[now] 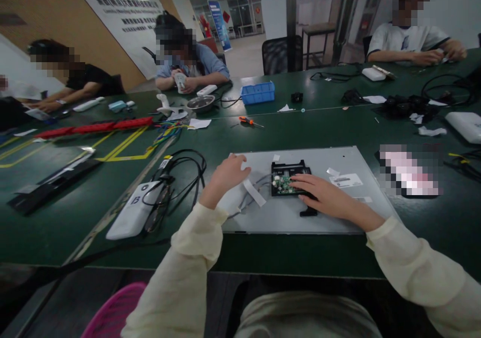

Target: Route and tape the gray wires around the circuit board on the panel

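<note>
A flat grey panel, like the back of a display, lies on the green table before me. On its middle sits a black plastic frame with a small green circuit board. My right hand rests over the board and the frame's right side, fingers stretched out; its fingertips cover part of both. My left hand is at the panel's left edge, thumb and forefinger apart. Just below it a white strip crosses thin grey cables that run to the board.
Left of the panel lie a white device and coiled black cable. A phone is to the right. Farther off are an orange screwdriver, a blue basket and a metal bowl. Several people sit across the table.
</note>
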`<act>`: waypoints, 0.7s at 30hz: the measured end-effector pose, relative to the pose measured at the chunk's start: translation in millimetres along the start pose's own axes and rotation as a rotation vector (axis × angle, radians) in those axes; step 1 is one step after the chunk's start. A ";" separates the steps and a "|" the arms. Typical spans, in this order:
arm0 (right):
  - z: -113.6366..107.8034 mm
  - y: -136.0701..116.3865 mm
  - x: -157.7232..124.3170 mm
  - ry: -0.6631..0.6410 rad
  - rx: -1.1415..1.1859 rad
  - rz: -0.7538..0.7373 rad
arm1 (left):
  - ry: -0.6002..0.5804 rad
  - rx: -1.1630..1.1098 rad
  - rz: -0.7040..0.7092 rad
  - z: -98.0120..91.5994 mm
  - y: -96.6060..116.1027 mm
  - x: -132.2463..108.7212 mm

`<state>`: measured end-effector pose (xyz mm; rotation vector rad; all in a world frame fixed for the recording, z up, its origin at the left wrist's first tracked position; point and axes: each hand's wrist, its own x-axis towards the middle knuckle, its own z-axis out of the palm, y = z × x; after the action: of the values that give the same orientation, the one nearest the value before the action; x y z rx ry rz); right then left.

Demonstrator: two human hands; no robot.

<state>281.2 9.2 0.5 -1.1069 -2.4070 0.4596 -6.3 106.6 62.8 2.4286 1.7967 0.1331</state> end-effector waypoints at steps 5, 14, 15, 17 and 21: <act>0.8 0.4 -1.7 -0.001 0.008 0.002 | -0.145 -0.051 -0.012 5.0 -16.6 -22.5; 2.0 3.7 -1.7 -0.011 -0.006 -0.009 | -0.133 -0.280 0.115 14.6 -6.8 -23.7; 2.0 3.9 -1.6 -0.014 -0.008 -0.007 | -0.133 -0.276 0.130 16.6 -6.3 -24.0; 1.7 4.1 -1.5 -0.019 -0.009 -0.002 | -0.105 -0.259 0.147 20.0 -6.5 -24.3; 1.1 4.2 -1.5 -0.019 0.009 0.006 | -0.034 -0.194 0.127 15.1 -12.1 -21.7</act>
<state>284.1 10.4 -2.8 -1.1111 -2.4162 0.4846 -21.9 88.7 46.0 2.3900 1.5371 0.2629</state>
